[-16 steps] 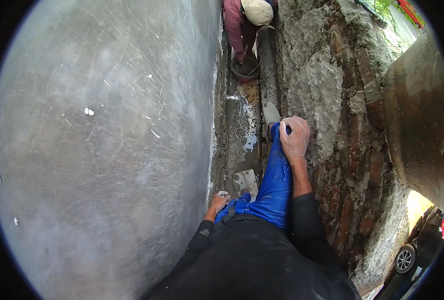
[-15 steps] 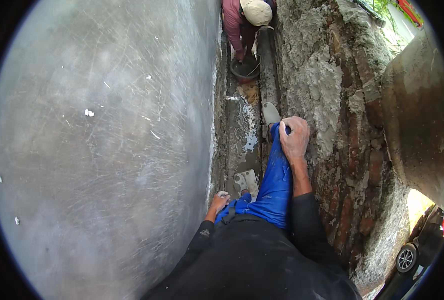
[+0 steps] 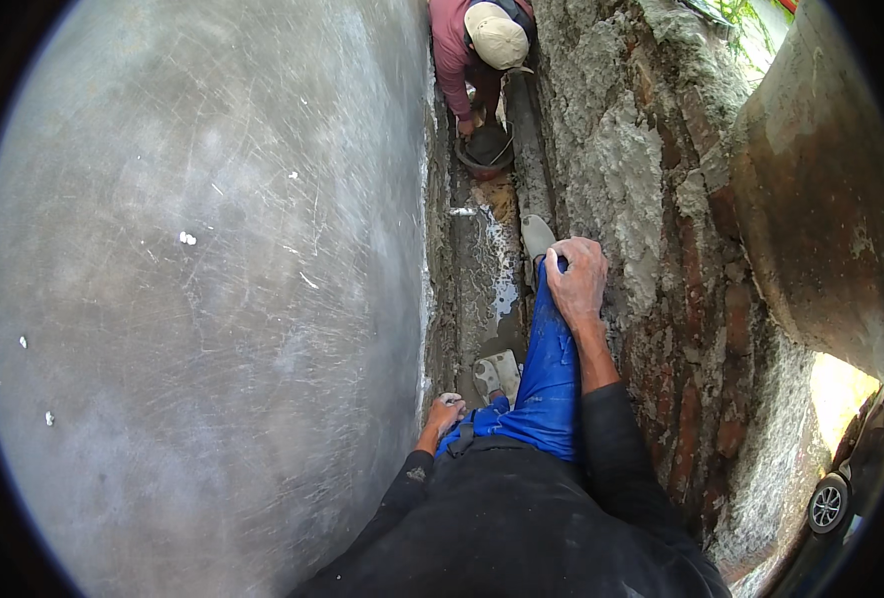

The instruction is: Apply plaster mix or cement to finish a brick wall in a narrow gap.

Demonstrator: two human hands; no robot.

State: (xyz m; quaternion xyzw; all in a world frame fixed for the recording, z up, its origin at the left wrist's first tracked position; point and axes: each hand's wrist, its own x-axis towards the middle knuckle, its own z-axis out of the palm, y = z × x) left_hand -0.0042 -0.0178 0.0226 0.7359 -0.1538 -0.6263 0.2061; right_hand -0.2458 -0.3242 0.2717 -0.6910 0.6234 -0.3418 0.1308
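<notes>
Head camera view, looking down: I am in a narrow channel between a smooth grey wall (image 3: 213, 299) on the left and a rough wall of brick and crumbling grey mortar (image 3: 611, 159) on the right. My dust-whitened right hand (image 3: 579, 274) lies at the knee of my bright blue cloth trousers (image 3: 548, 374), its fingers bent inward with a small gap beside the thumb – I cannot tell whether anything sits inside the curl. Nearer to me and to the left, my left hand (image 3: 447, 410) is loosely curled beside my lap, close to the grey wall; what its palm may hold is hidden. The blue trousers run from the front of my black long-sleeved top (image 3: 512, 518) down to two pale grey shoes (image 3: 539, 236), one far, one near, on the channel's wet floor (image 3: 477, 299). At the far end, a person in a dark pink top (image 3: 451, 55) and beige cap (image 3: 497, 35) bends over a dark, round bucket (image 3: 485, 171) – one hand at its rim.
</notes>
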